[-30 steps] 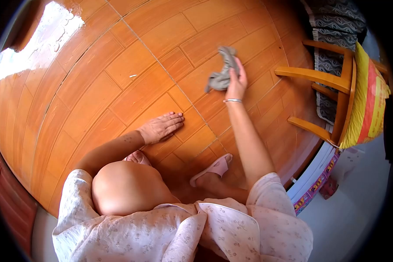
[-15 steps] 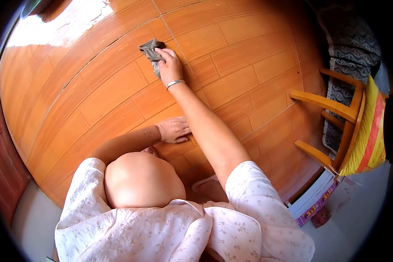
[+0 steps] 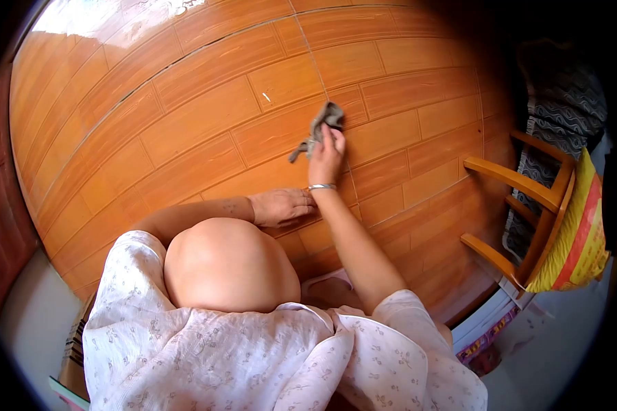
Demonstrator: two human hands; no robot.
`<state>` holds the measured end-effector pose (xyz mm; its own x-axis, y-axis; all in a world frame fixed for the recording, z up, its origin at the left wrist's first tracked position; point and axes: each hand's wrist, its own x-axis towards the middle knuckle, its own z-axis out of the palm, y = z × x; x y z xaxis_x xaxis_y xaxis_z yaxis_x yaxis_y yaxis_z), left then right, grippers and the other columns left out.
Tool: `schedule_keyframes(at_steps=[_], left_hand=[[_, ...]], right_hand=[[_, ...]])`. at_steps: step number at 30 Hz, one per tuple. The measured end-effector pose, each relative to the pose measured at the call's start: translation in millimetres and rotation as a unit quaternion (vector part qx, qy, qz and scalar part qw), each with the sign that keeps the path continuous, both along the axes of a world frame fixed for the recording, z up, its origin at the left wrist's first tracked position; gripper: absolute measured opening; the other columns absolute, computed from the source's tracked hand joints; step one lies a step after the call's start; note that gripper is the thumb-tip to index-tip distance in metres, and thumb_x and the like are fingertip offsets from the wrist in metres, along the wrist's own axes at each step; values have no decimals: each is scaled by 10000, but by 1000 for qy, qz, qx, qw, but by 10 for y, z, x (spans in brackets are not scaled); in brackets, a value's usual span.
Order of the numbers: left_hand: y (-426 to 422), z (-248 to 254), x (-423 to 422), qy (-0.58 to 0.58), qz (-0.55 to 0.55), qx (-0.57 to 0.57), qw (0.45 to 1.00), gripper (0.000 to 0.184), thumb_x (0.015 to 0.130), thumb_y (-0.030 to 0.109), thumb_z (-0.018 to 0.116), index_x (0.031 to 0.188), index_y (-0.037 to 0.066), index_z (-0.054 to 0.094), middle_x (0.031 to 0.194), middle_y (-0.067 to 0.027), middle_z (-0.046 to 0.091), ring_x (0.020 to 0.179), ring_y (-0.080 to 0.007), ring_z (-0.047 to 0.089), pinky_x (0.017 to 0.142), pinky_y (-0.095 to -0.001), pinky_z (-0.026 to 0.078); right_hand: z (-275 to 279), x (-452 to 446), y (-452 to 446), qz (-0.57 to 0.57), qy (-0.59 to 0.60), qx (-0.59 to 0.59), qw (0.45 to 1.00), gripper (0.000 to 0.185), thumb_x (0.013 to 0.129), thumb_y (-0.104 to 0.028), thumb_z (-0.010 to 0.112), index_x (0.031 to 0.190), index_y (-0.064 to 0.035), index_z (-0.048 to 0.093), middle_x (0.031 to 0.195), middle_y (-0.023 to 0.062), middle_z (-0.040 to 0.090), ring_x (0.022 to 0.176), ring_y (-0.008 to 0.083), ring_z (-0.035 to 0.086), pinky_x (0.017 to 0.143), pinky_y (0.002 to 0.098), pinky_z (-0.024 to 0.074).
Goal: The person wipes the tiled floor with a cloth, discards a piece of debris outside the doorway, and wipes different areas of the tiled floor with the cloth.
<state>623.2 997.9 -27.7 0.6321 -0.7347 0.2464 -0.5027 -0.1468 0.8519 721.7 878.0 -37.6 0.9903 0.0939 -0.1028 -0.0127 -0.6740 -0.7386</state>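
Observation:
My right hand [image 3: 328, 163], with a silver bangle on its wrist, grips a crumpled grey-brown cloth [image 3: 328, 118] against the orange wood-patterned tile floor [image 3: 192, 130]. The cloth bunches beyond my fingertips, and a loose end trails out to the left. My left hand [image 3: 281, 207] lies palm down just past my bare knee [image 3: 230, 264], fingers stretched toward my right wrist and holding nothing. What its palm rests on is partly hidden.
At right stands a wooden chair [image 3: 514, 183] with a yellow and red bag [image 3: 576, 236] against it. Dark patterned fabric [image 3: 562, 103] hangs behind. A reddish-brown door panel [image 3: 3, 198] is at left. A small white mark [image 3: 266, 97] shows on the floor.
My right hand has drawn the cloth back toward my body and to the right across the tiles. My left hand stays nearly in place. The view has shifted slightly.

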Motion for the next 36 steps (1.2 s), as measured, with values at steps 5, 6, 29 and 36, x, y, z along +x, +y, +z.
schedule_keyframes(at_steps=[5, 6, 29, 36], left_hand=[[280, 225, -69, 38, 86, 32, 995, 447, 807, 60, 531, 1239, -46, 479, 1262, -234, 491, 1164, -385, 476, 1009, -419, 402], [335, 311, -65, 59, 111, 49, 991, 421, 811, 47, 528, 1224, -31, 499, 1245, -224, 505, 1154, -372, 489, 991, -418, 413], [-163, -183, 339, -127, 109, 213, 963, 632, 939, 349, 440, 1482, 108, 222, 1510, -73, 290, 1418, -214, 219, 1168, -432, 122], [852, -250, 540, -194, 288, 299, 889, 362, 831, 150, 464, 1178, 86, 549, 1280, -85, 508, 1263, -241, 407, 1078, -420, 258]], right_hand=[[21, 347, 1023, 56, 104, 222, 968, 344, 842, -21, 559, 1182, -48, 600, 1177, 140, 554, 1044, 284, 565, 908, 334, 446], [-10, 466, 1084, 41, 154, 291, 943, 343, 848, -35, 568, 1191, -24, 585, 1147, 114, 586, 1032, 239, 565, 905, 315, 437], [411, -307, -640, -95, 83, 54, 991, 418, 948, -196, 510, 1319, -11, 460, 1392, 147, 399, 1258, 292, 430, 1027, 369, 381], [501, -102, -768, -72, 113, 68, 989, 348, 944, -138, 510, 1273, -24, 517, 1367, 118, 431, 1226, 260, 462, 1008, 346, 404]])
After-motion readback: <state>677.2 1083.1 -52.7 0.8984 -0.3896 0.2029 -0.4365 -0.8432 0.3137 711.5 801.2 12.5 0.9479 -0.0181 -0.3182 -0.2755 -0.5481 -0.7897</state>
